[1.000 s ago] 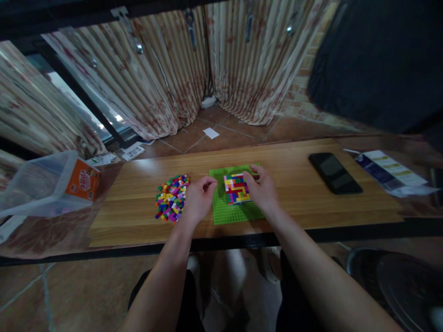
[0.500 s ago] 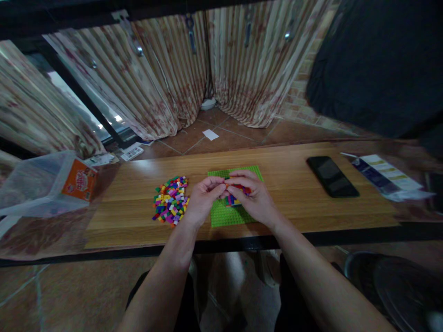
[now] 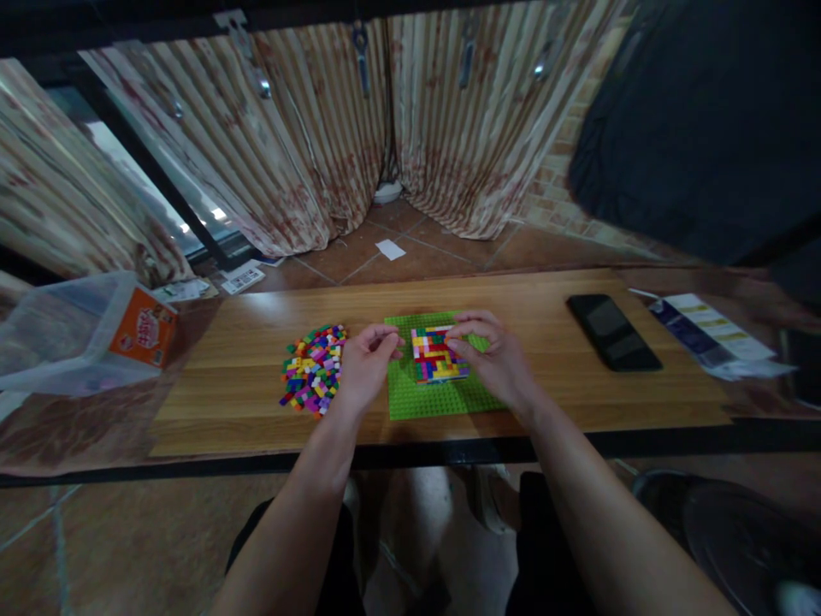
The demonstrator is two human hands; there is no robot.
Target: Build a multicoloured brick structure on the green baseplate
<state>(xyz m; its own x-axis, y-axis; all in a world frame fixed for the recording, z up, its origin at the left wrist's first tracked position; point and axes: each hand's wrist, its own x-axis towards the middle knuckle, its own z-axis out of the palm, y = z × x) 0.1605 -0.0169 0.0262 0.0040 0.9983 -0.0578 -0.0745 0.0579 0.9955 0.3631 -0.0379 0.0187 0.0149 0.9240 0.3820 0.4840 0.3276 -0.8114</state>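
A green studded baseplate (image 3: 410,404) lies on the wooden table, bearing a compact rectangle of multicoloured toy bricks (image 3: 436,355). Over that rectangle's right side is my right hand (image 3: 493,355), its thumb and forefinger pinched around a small toy brick that the fingertips mostly hide. My left hand (image 3: 365,368) hovers by the baseplate's left edge with thumb and fingers drawn together; whether anything sits between them is hidden. Left of it spreads a loose pile of small coloured bricks (image 3: 311,368), partly behind that hand.
A black phone (image 3: 612,332) lies on the table's right side, with printed packaging (image 3: 711,329) beyond it. A clear plastic tub (image 3: 70,338) with an orange label stands at the far left. The wooden table (image 3: 224,402) has a dark front edge.
My hands, which met over the baseplate around a small orange-looking brick, have parted. The left has drawn leftward, the right slightly rightward, uncovering the brick rectangle.
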